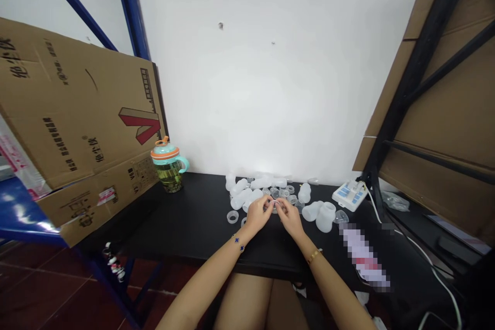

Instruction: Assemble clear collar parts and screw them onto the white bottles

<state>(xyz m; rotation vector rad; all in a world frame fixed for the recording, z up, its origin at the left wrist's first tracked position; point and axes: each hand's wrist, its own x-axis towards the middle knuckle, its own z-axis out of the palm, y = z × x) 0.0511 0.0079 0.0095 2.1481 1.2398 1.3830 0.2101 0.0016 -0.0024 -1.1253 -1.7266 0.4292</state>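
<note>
A makeshift assembly workroom: blue steel racking, a large cardboard carton, a black worktable holding translucent plastic bottle parts, and a red tile floor.

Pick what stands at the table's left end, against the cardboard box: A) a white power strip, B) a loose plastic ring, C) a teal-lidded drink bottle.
C. The teal-lidded drink bottle stands on the black table right beside the cardboard box.

Bright flat light, edges warped, detail perhaps soft.
</note>
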